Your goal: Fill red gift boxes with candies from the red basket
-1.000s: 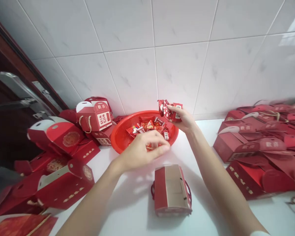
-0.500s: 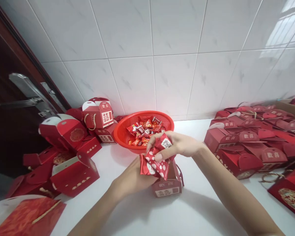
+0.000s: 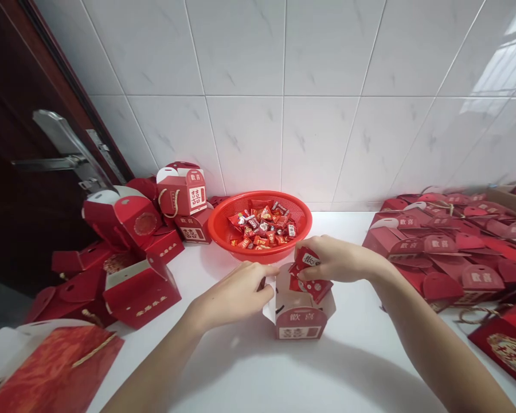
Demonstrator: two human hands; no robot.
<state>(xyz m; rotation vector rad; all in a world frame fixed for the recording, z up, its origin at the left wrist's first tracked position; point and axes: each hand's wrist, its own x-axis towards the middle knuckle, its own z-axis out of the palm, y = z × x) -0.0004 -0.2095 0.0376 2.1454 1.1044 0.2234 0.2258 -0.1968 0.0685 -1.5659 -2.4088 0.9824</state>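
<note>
A small red gift box (image 3: 301, 321) with white Chinese lettering stands on the white table, its top unfolded and white inside walls showing. My right hand (image 3: 333, 258) grips red wrapped candy packets (image 3: 313, 287), some with white dots, at the box's mouth. The lower part of the packets dips inside the opening. On the left side, my left hand (image 3: 236, 292) pinches the box's raised flap between thumb and fingers. Just behind the box is a red plastic basket (image 3: 215, 226) holding many small wrapped candies (image 3: 262, 226).
Red gift boxes (image 3: 140, 292) are piled on the left beside a dark door (image 3: 8, 115) with a metal handle. Rows of similar boxes (image 3: 438, 246) fill the right side. A red patterned bag (image 3: 55, 367) lies front left. A tiled wall (image 3: 322, 143) rises behind the table.
My right hand has lowered the candy packets into the box's opening. My left hand has moved from beneath the packets to the left flap. The box top is now spread wider.
</note>
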